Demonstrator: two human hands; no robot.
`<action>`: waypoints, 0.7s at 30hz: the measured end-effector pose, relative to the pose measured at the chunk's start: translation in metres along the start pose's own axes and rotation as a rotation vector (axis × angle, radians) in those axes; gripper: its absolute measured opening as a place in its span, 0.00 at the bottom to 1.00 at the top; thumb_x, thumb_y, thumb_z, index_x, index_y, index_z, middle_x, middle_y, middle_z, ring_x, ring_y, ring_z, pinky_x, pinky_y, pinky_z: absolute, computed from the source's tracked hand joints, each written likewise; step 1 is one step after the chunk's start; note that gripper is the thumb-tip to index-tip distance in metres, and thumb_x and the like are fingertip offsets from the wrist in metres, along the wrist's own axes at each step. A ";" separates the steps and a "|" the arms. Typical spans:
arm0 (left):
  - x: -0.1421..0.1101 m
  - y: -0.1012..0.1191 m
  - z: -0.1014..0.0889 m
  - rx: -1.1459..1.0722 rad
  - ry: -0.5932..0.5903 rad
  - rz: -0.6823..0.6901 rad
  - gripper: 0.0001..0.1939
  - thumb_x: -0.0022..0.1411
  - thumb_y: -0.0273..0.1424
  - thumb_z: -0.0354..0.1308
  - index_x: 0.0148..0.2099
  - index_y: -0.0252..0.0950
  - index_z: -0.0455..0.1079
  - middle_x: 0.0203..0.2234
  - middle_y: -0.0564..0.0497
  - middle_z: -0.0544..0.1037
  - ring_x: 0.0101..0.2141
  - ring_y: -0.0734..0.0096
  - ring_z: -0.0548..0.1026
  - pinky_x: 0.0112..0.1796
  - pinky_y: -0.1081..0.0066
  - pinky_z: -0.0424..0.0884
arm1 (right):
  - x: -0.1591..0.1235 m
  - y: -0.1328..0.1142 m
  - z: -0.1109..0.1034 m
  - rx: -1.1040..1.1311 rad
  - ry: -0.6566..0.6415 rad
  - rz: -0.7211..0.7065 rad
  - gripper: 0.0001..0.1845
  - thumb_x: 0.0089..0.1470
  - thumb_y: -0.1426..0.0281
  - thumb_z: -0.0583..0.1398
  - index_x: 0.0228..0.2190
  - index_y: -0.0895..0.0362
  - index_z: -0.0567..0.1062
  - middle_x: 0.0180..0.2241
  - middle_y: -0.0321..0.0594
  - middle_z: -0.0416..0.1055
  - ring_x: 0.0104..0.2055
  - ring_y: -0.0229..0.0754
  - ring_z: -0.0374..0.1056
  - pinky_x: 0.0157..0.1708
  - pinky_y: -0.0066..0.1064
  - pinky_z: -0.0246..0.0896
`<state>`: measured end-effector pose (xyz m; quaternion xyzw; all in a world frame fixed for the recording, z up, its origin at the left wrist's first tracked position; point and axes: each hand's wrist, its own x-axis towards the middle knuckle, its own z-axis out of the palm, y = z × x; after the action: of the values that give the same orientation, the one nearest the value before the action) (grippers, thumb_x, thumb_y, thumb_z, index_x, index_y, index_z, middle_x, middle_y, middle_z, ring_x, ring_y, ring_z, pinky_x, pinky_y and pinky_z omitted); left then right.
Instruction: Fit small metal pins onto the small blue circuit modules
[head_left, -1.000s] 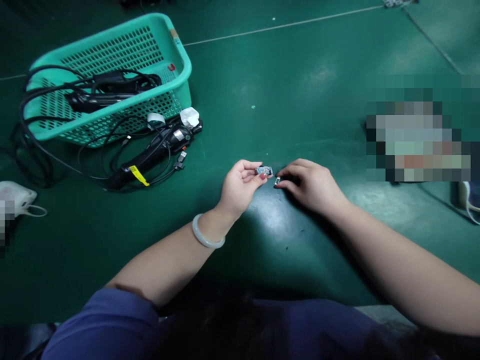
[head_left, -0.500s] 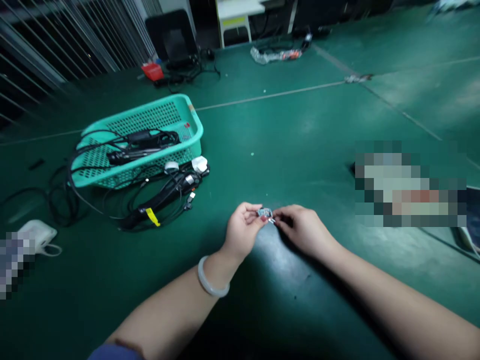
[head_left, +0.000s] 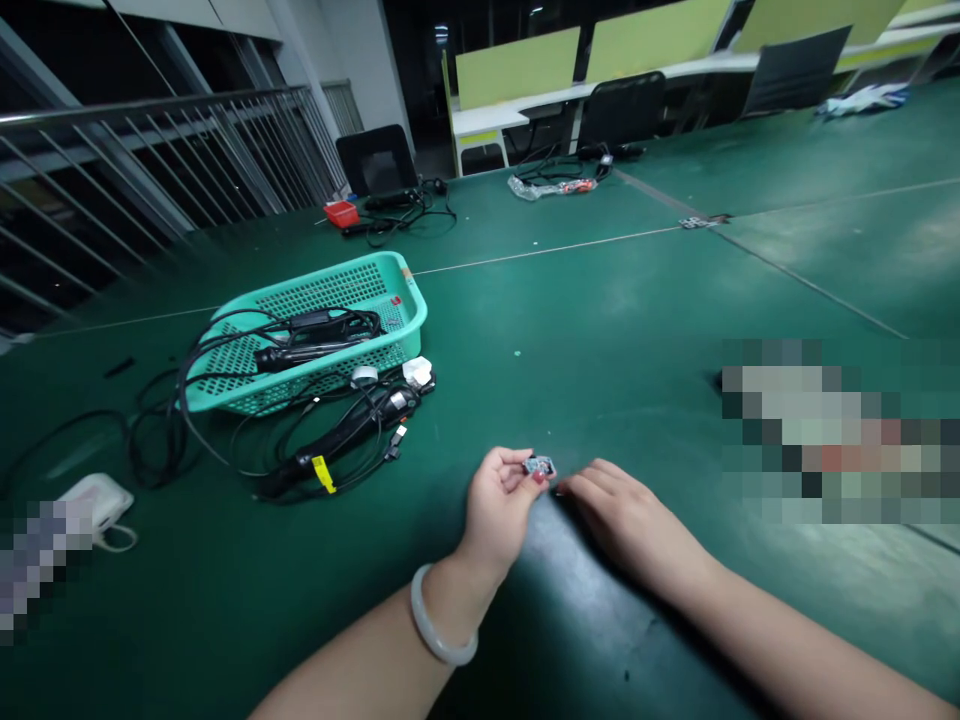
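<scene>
Green-topped, broad flat table (head_left: 600, 380) lies beneath both hands; the left hand (head_left: 501, 508) pinches a small silvery-blue rectangular part (head_left: 538, 466) between thumb and fingers, above the tabletop; the right hand (head_left: 616, 508) is just beside it, fingers curled, their grip unclear; a turquoise perforated plastic basket (head_left: 411, 345) stands beyond.

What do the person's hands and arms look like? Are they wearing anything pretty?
The left hand has a smooth, pale, round bangle at its wrist and a red thumbnail. The right hand has no bangle. There are no gloves, and no sleeves show.
</scene>
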<state>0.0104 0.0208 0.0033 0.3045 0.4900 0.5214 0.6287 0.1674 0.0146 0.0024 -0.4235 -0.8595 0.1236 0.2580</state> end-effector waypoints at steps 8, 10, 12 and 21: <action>0.002 -0.003 -0.001 -0.002 -0.035 0.011 0.14 0.48 0.26 0.66 0.37 0.33 0.66 0.29 0.50 0.79 0.33 0.72 0.78 0.40 0.68 0.72 | -0.006 0.004 -0.003 -0.025 -0.034 0.016 0.14 0.56 0.78 0.53 0.38 0.57 0.75 0.31 0.43 0.75 0.34 0.43 0.69 0.36 0.37 0.70; 0.003 -0.005 -0.001 0.004 -0.038 0.011 0.13 0.48 0.25 0.65 0.37 0.33 0.67 0.29 0.50 0.79 0.33 0.73 0.78 0.40 0.69 0.72 | -0.006 0.006 -0.002 -0.013 -0.030 0.081 0.09 0.56 0.73 0.56 0.37 0.57 0.76 0.33 0.44 0.75 0.36 0.44 0.69 0.38 0.38 0.70; 0.004 -0.006 -0.001 0.008 -0.041 0.008 0.13 0.48 0.24 0.65 0.37 0.33 0.67 0.29 0.50 0.79 0.33 0.73 0.78 0.40 0.69 0.72 | -0.005 0.007 0.000 -0.007 -0.031 0.138 0.07 0.56 0.70 0.58 0.35 0.57 0.76 0.34 0.44 0.75 0.37 0.44 0.69 0.40 0.38 0.69; 0.005 -0.010 -0.002 -0.002 -0.060 0.026 0.12 0.50 0.22 0.63 0.37 0.33 0.66 0.28 0.51 0.79 0.33 0.73 0.77 0.42 0.67 0.71 | -0.001 0.011 -0.002 0.124 -0.123 0.256 0.04 0.53 0.73 0.60 0.27 0.57 0.74 0.30 0.39 0.72 0.31 0.38 0.68 0.33 0.29 0.65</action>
<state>0.0119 0.0229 -0.0081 0.3257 0.4664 0.5205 0.6368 0.1764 0.0204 -0.0006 -0.5046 -0.8033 0.2340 0.2128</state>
